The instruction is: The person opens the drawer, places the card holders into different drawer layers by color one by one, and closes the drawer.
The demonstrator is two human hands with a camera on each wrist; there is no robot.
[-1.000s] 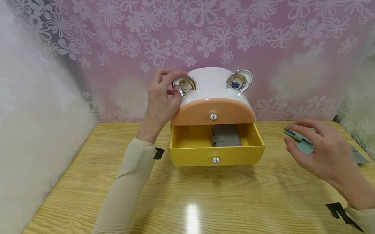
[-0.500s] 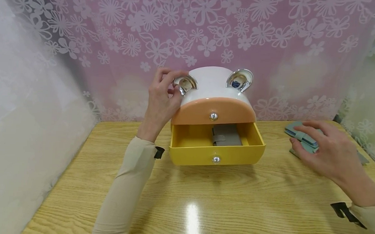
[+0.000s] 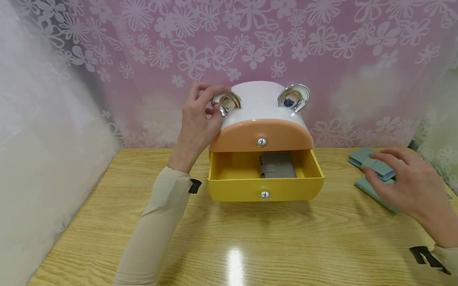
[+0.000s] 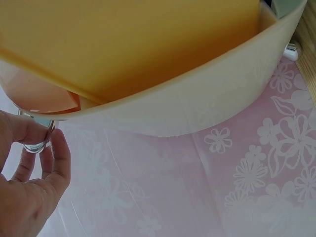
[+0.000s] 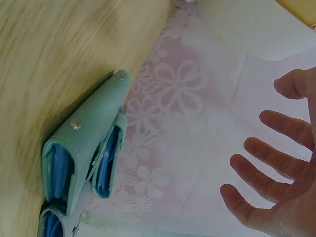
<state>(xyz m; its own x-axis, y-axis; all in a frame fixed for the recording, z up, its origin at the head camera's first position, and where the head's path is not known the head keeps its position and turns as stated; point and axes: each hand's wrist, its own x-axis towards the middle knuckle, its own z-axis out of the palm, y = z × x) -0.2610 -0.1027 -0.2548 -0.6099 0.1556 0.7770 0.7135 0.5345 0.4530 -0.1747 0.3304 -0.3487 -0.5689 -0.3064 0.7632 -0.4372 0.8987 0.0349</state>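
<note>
A small chest of drawers point(image 3: 259, 97) with a white body and silver ears stands at the back of the table. Its orange upper drawer point(image 3: 285, 134) is closed, while the yellow lower drawer point(image 3: 234, 192) is pulled out and contains a grey card holder point(image 3: 281, 166). My left hand point(image 3: 197, 126) pinches the left silver ear point(image 3: 235, 99) between thumb and fingers. On the right, my right hand point(image 3: 417, 185) hovers with spread, relaxed fingers over green card holders point(image 3: 360, 155). The right wrist view shows these snap-fastened holders point(image 5: 94, 118) apart from the fingers, which hold nothing.
A greyish holder point(image 5: 74, 215) lies beside the green ones, partly cut off by the frame edge. Flowered pink curtain point(image 3: 180, 38) hangs directly behind the wooden table point(image 3: 194, 244), with pale sheets point(image 3: 34, 121) at the sides.
My right hand has drawn back slightly to the right, uncovering more of the green card holders. The left hand stays on the ear, and the drawers have not moved.
</note>
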